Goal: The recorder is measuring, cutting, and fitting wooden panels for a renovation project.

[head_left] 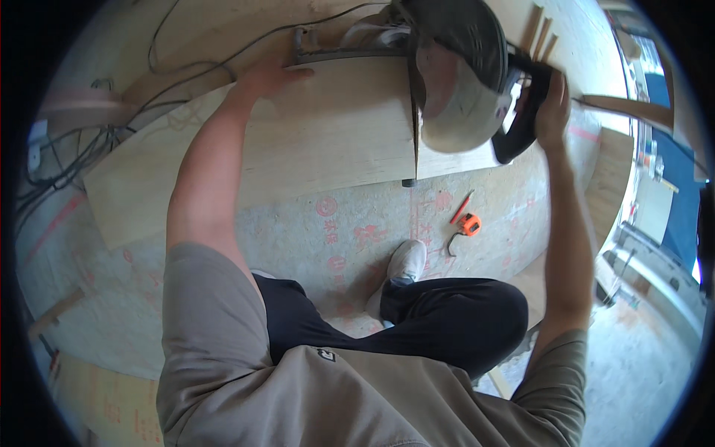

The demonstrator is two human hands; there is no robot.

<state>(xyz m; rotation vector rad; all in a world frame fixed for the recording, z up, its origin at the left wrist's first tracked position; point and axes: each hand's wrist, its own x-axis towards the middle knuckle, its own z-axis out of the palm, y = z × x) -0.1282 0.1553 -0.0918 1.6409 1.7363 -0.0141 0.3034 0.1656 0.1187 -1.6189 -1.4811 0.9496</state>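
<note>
A wide pale wooden board (328,127) lies across the miter saw's base, its far edge against the dark fence (354,54). My left hand (268,78) rests open on the board's far edge, left of the blade, its thumb pointing right. My right hand (553,110) is wrapped round the black D-shaped handle (523,123) of the miter saw (458,45). The saw's head is lowered over the board, its guard (462,104) hiding the blade. A dark straight gap runs from the guard to the board's near edge, with a smaller board piece (454,162) right of it.
An orange tape measure (469,224) and a red pencil (462,206) lie on the printed floor covering (298,246) near my shoe (407,261). Black cables (82,160) tangle at the left. Thin wood strips (542,33) stand behind the saw; more boards (611,171) lie right.
</note>
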